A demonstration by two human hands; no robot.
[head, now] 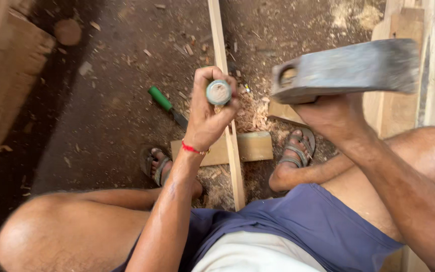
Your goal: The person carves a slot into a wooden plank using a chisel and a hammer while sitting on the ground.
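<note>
- The left hand is clenched around a chisel, fingers wrapped fully about its handle; only the round, worn butt end shows, facing up towards the camera.
- The chisel stands upright over a long thin wooden strip that runs along the floor between the person's feet; its blade is hidden behind the hand.
- The right hand grips a heavy grey mallet-like block, blurred with motion and raised just right of the chisel butt. Its fingers are closed, though mostly hidden beneath the block.
- To do this step well, the strike should land square on the butt, the chisel kept steady and vertical and the knuckles low.
- A green-handled tool lies on the dirt floor among shavings, and a short flat board lies under the strip.
</note>
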